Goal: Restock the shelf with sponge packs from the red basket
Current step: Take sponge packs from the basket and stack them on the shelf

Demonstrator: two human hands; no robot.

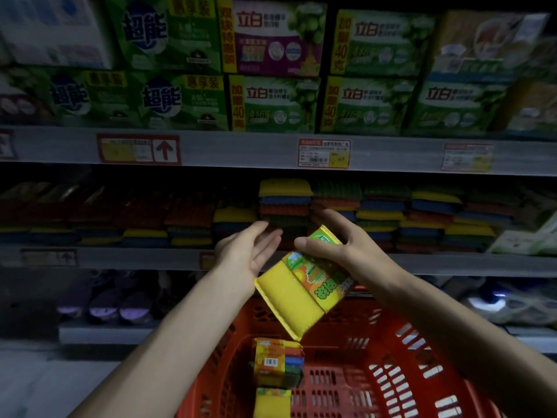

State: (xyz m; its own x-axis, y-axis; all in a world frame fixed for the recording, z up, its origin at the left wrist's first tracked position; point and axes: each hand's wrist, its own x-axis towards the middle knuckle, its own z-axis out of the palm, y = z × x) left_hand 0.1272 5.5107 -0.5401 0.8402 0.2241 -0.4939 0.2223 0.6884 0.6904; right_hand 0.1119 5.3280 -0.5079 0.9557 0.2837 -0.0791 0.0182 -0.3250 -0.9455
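Fingers of the right hand grip a sponge pack above the red basket, before the shelf; the left hand lies open beside it. 2 packs lie in the basket.

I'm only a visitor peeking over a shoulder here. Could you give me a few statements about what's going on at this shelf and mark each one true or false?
1. The right hand holds a sponge pack. True.
2. The left hand grips a second pack. False: its fingers are straight and it grips nothing.
3. The red basket is empty. False: two more packs lie in it.
4. Stacks of coloured sponges sit on the shelf behind the hands. True.
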